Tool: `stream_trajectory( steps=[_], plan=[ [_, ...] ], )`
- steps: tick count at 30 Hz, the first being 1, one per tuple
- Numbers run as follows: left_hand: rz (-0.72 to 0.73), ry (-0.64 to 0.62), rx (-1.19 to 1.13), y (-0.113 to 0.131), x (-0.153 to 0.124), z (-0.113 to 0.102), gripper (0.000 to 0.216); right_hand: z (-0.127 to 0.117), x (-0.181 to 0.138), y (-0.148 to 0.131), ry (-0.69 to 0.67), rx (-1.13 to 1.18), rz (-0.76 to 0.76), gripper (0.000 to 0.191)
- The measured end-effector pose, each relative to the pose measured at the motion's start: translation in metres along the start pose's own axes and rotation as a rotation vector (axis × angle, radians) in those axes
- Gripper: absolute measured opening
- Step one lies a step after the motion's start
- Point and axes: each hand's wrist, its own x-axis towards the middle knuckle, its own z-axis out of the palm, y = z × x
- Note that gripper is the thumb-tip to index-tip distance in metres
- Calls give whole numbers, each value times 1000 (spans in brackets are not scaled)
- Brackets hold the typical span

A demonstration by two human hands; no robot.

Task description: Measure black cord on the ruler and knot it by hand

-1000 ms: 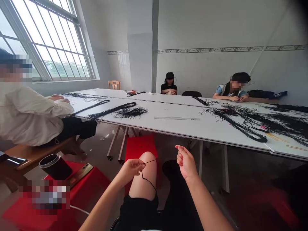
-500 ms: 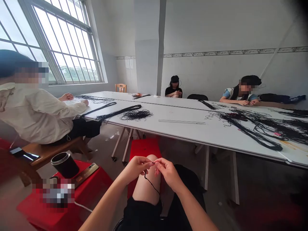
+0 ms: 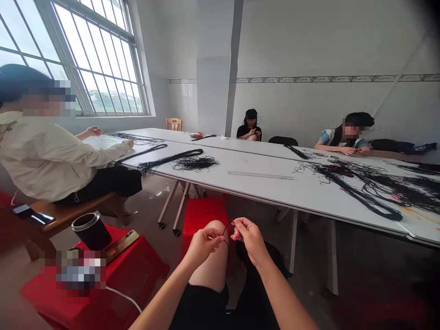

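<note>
A: Left hand (image 3: 202, 243)?

B: Low and near, just above the bare knee (image 3: 213, 268). Thumb and forefinger pinched tight on a thin black cord (image 3: 225, 228).

A: And the right hand (image 3: 249, 236)?

B: Just right of the other, close but not touching. Fingertips nipped on the same cord, the remaining fingers loosely curled.

A: Lie of the cord?

B: Arcs up in a small loop between the two pinches, then trails down from the left pinch along the knee. Lower end lost against the black shorts, so hard to tell.

A: Around the hands?

B: Beyond the knee, a red stool (image 3: 202, 213) on the floor, under the near edge of the long white table (image 3: 261, 188). On the tabletop, a clear ruler (image 3: 261, 175) in the middle, a loose heap of black cords (image 3: 194, 162) left of it, a larger tangle (image 3: 360, 188) to the right.

A: Others?

B: On the left, a person in a cream sleeve (image 3: 51, 160), seated, hands at the tabletop. Two more people seated at the far side (image 3: 250, 126) (image 3: 345, 135). Near left, a black cup (image 3: 91, 231) and a phone (image 3: 122, 240) on a low red block (image 3: 137, 270).
</note>
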Motion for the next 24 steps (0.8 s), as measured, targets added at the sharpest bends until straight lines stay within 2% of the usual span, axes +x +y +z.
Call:
stream_trajectory(
  steps=[2,4,6,9,16,19,24],
  plan=[
    [-1,-9,-72,16,6,-3,37,-3,4,0,59,-17,-51,39],
    [-10,-74,-175,37,16,-10,37,-4,9,-2,68,8,-81,40],
    [7,-129,-217,59,30,-16,36,-4,15,-5,-33,91,-12,39],
    [11,-111,-279,82,54,-25,32,-6,24,-16,-205,130,123,37],
    [-62,-190,-363,96,89,-40,24,-31,50,-66,-171,-142,11,32],
    [-65,-206,-408,101,100,-39,20,-39,63,-88,-165,-302,-67,29],
    [-22,-201,-420,112,123,-32,22,-42,95,-110,-128,-368,-89,24]
  ],
)
